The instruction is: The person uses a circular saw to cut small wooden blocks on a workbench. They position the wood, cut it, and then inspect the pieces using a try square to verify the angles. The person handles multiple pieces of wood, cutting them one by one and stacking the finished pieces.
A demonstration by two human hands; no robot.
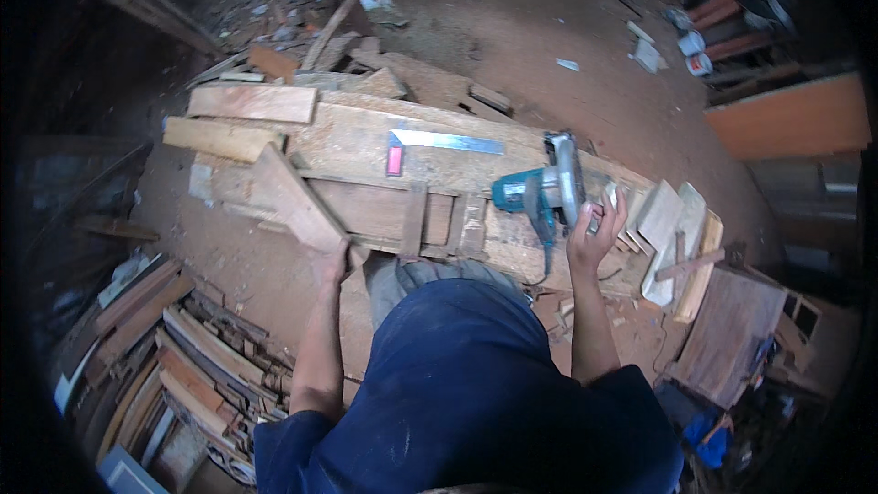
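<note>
My left hand grips the near end of a wooden board, which slants away to the left over the workbench edge. My right hand is raised just right of the circular saw, fingers curled and thumb bent in. Something small and pale shows at its fingertips, too small to make out. The teal saw lies on the bench, its round metal guard beside my hand and its cord hanging toward me. A try square with a red handle and metal blade lies flat farther left on the bench.
Short boards lie at the bench's left end; cut pieces lean at its right end. Stacked timber offcuts fill the lower left. A wooden box-like piece stands lower right. Debris litters the dirt floor.
</note>
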